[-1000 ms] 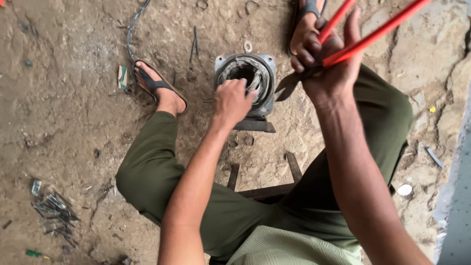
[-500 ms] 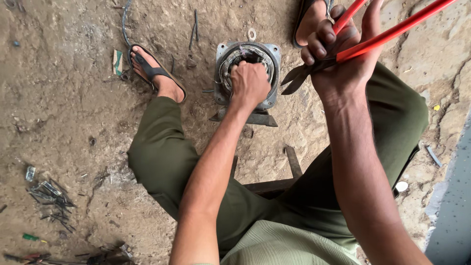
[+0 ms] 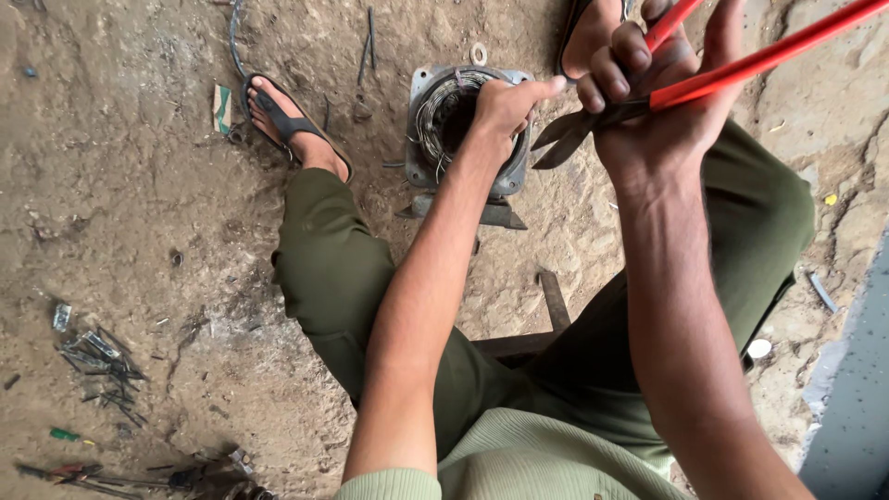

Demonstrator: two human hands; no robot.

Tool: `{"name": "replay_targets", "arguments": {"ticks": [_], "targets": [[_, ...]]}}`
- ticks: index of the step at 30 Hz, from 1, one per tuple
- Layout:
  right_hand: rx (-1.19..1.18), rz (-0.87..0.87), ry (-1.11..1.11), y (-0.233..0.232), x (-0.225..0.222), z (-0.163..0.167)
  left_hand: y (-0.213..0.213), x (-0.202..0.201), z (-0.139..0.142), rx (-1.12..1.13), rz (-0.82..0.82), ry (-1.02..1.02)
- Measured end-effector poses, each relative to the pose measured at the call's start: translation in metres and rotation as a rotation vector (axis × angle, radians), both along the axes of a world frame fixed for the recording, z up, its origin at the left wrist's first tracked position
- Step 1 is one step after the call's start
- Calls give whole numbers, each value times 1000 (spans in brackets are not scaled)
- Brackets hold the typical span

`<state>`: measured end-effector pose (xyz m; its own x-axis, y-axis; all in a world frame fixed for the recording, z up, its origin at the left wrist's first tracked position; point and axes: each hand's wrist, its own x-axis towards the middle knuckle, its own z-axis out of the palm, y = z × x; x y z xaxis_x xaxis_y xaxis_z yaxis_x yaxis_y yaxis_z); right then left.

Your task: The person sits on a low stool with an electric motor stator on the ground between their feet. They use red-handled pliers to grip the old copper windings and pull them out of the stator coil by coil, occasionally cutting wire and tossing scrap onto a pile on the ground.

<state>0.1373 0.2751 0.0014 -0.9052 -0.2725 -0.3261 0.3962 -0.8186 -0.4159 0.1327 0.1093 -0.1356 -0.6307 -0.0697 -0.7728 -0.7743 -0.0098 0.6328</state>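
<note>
A grey metal motor housing (image 3: 424, 139) with copper wire windings inside stands on the dirt floor between my feet. My left hand (image 3: 505, 104) rests on its right rim, fingers curled onto the windings. My right hand (image 3: 648, 93) is raised to the right of the housing and grips red-handled cutters (image 3: 741, 67), whose dark jaws (image 3: 567, 139) point down-left, close to my left hand and the rim. I sit on a low wooden stool (image 3: 546, 319), in green trousers.
My left foot in a black sandal (image 3: 287, 125) lies left of the housing. Scrap wire bits (image 3: 97, 356) and small tools (image 3: 74, 468) litter the floor at lower left. A washer (image 3: 478, 53) lies behind the housing. A grey wall edge (image 3: 857, 398) runs down the right.
The view has drifted so the housing sits higher in frame. My left hand slid from the middle of the windings to the right rim. The cutters stay raised in my right hand.
</note>
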Motion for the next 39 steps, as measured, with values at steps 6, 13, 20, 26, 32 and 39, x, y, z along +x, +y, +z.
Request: {"name": "replay_targets", "arguments": {"ticks": [6,13,20,26,32,39], "targets": [[-7,-16,-28,7,11,8,-19,49,5,-248,-313,241],[88,9,66,2,36,15,-63,96,71,-353,-397,279],[153,204,99,-49,58,30,-104,123,156,-253,-279,735],[205,373,65,-90,75,21,-92,116,169,-189,-157,877],[363,561,185,-107,80,7,-92,90,145,-255,-55,972],[230,460,184,-93,80,13,-124,69,91,-422,130,1057]]}}
